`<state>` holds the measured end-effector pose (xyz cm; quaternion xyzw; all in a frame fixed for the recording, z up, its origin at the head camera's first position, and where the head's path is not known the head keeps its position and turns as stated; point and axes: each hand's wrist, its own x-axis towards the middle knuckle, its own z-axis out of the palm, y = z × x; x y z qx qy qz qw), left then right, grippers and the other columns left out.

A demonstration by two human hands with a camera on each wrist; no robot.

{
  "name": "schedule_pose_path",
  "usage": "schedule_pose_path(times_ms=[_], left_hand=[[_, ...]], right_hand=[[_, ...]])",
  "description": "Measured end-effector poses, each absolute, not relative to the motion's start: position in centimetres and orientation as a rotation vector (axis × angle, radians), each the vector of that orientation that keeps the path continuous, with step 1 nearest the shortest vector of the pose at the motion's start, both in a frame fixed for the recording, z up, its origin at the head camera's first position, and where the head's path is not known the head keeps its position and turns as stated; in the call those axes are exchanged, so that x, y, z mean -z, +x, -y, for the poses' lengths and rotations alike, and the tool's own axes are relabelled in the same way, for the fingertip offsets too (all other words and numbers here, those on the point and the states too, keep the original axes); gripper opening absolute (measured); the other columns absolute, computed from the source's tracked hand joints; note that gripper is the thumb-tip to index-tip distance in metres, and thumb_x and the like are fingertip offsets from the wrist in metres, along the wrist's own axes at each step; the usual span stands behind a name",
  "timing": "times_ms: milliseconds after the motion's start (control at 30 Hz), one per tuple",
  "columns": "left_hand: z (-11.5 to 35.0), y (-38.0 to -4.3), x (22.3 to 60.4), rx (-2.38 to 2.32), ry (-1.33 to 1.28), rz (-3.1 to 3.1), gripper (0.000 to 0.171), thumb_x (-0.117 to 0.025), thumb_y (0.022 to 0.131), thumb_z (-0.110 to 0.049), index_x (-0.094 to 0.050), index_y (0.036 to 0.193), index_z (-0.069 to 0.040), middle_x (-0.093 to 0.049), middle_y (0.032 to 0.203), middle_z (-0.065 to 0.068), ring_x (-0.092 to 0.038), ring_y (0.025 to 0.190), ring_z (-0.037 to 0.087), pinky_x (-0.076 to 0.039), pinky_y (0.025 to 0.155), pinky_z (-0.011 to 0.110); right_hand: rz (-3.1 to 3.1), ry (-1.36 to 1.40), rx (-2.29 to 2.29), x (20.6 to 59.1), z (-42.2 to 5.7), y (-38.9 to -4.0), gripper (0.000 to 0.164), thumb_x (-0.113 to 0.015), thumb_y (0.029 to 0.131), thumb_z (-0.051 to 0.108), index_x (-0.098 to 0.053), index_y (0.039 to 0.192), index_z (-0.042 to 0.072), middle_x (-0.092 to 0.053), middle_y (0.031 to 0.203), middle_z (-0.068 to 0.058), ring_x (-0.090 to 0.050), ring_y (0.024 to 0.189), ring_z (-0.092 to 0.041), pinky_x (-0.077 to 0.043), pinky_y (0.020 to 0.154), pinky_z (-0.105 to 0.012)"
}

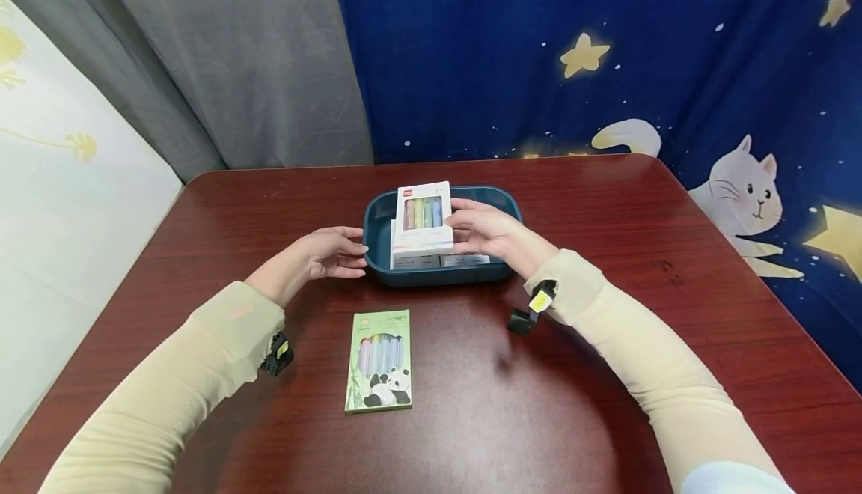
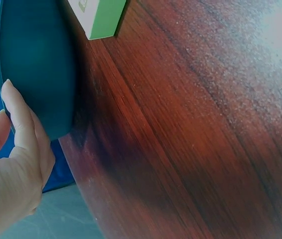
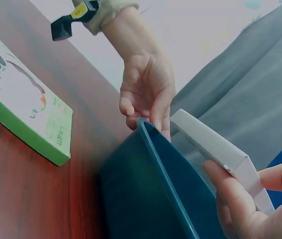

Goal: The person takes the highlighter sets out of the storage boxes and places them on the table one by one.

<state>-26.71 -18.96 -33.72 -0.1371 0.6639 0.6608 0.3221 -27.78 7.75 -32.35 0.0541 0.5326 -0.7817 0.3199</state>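
My right hand (image 1: 488, 230) grips a white windowed box (image 1: 423, 217) by its right side, with thumb and fingers on opposite faces. Coloured pen-like sticks show through the window. The box is tilted over the dark teal bin (image 1: 441, 277), above other white boxes (image 1: 465, 260) lying inside. At the bin's left end my left hand (image 1: 333, 253) pinches the rim, thumb over the edge and fingers along the outer wall, as the left wrist view shows. A green box (image 1: 379, 361) with a panda picture and pens on its front lies flat on the table, nearer me than the bin.
The reddish-brown wooden table (image 1: 283, 434) ends at a far edge behind the bin. Beyond it hang a grey curtain (image 1: 256, 60) and a blue curtain (image 1: 471, 60) with stars and a cat. A white patterned sheet (image 1: 67, 180) stands along the left side.
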Motion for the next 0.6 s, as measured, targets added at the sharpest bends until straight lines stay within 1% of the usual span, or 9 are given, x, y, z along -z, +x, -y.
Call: schedule_pose_path(times_ms=[67, 167, 233, 267, 433, 600], left_hand=[[19.0, -26.7, 33.7, -1.737, -0.36, -1.742, 0.058, -0.048, 0.092, -0.003, -0.023, 0.144, -0.009, -0.058, 0.084, 0.006, -0.062, 0.066, 0.013, -0.056, 0.07, 0.033], [18.9, -26.7, 33.7, -1.735, -0.36, -1.741, 0.057, -0.047, 0.092, -0.003, -0.023, 0.144, -0.009, -0.058, 0.084, 0.006, -0.062, 0.067, 0.013, -0.056, 0.071, 0.033], [18.9, -26.7, 33.7, -1.731, -0.362, -1.745, 0.056, -0.047, 0.093, -0.004, -0.023, 0.144, -0.009, -0.058, 0.084, 0.005, -0.062, 0.067, 0.013, -0.056, 0.071, 0.033], [18.9, -26.7, 33.7, -1.729, -0.365, -1.748, 0.056, -0.047, 0.093, -0.004, -0.024, 0.144, -0.009, -0.058, 0.084, 0.005, -0.062, 0.067, 0.013, -0.056, 0.071, 0.033], [18.8, -26.7, 33.7, -1.727, -0.367, -1.758, 0.055, -0.047, 0.093, -0.004, -0.025, 0.143, -0.009, -0.058, 0.083, 0.005, -0.062, 0.067, 0.013, -0.056, 0.069, 0.031], [18.8, -26.7, 33.7, -1.728, -0.37, -1.753, 0.056, -0.048, 0.092, -0.004, -0.026, 0.143, -0.009, -0.058, 0.085, 0.006, -0.062, 0.068, 0.013, -0.056, 0.069, 0.031]], right_hand=[[-1.408, 0.133, 2.047, 32.1, -8.4, -27.3, 0.065, -0.042, 0.09, -0.005, -0.018, 0.146, 0.017, -0.034, 0.139, -0.019, -0.044, 0.115, -0.029, -0.04, 0.096, -0.049], [-1.405, 0.109, 2.037, 31.9, -9.4, -26.4, 0.063, -0.041, 0.091, -0.005, -0.017, 0.146, 0.016, -0.036, 0.134, -0.018, -0.048, 0.106, -0.027, -0.052, 0.08, -0.045], [-1.398, 0.09, 2.031, 31.9, -10.1, -25.7, 0.062, -0.04, 0.092, -0.005, -0.018, 0.146, 0.016, -0.038, 0.13, -0.016, -0.05, 0.102, -0.025, -0.054, 0.07, -0.04], [-1.392, 0.076, 2.029, 31.9, -10.4, -25.3, 0.062, -0.039, 0.091, -0.005, -0.017, 0.146, 0.015, -0.038, 0.129, -0.016, -0.051, 0.1, -0.025, -0.055, 0.068, -0.039], [-1.383, 0.04, 2.016, 32.0, -11.8, -23.3, 0.064, -0.038, 0.091, -0.005, -0.013, 0.146, 0.014, -0.039, 0.127, -0.016, -0.058, 0.092, -0.022, -0.055, 0.07, -0.04], [-1.387, 0.015, 1.999, 32.3, -12.9, -21.1, 0.065, -0.039, 0.09, -0.006, -0.011, 0.146, 0.011, -0.047, 0.119, -0.014, -0.061, 0.088, -0.021, -0.055, 0.071, -0.04]])
